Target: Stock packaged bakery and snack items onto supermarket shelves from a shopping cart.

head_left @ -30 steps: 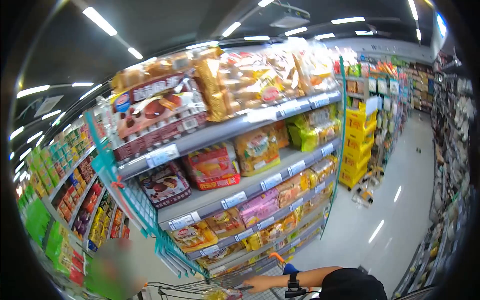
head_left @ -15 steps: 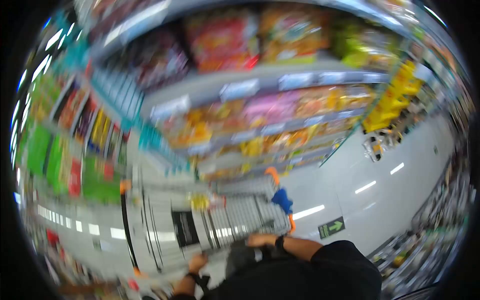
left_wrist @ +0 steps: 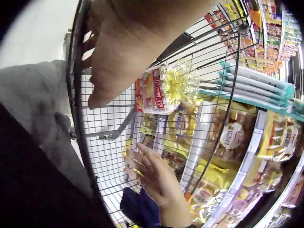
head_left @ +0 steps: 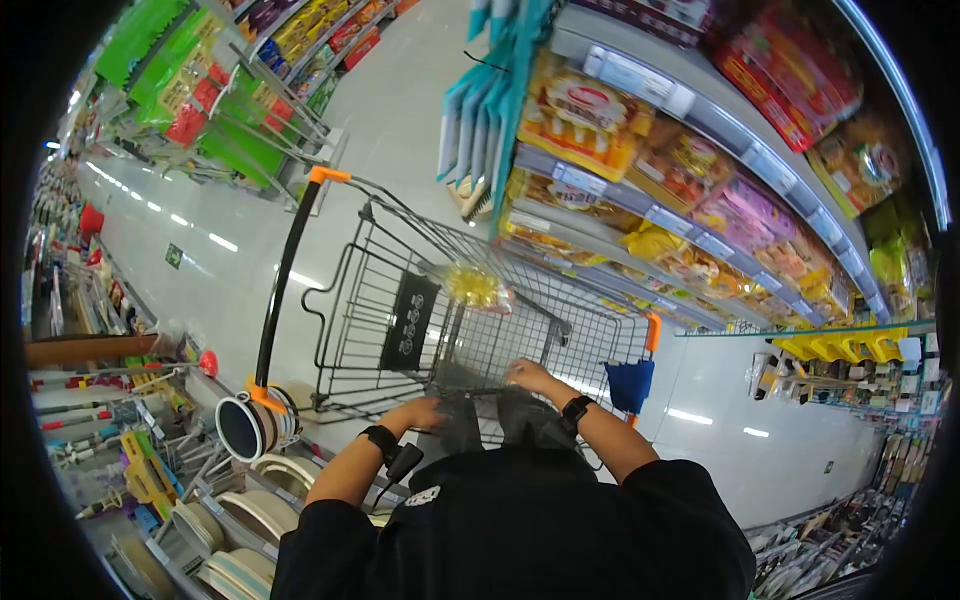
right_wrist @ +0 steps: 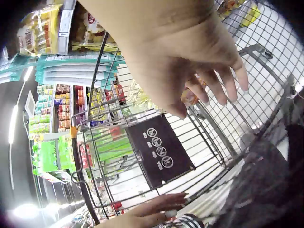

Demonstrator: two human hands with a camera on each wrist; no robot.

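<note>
One cart (head_left: 284, 270) is standing, with one package (head_left: 475, 288) lying inside, two hands (head_left: 533, 375) hovering near it, one sign (head_left: 409, 320) and one blue cloth (head_left: 629, 385) hanging on it.

A yellow packet (head_left: 472, 287) lies inside the wire shopping cart (head_left: 408, 322).

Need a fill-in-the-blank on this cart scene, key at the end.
The handle of the shopping cart is ____ between its orange ends.
The sign panel bears ____ round icons.
The right hand holds ____.
The cloth-like item hanging at the cart's corner is ____.

Missing words: black; four; nothing; blue.
</note>
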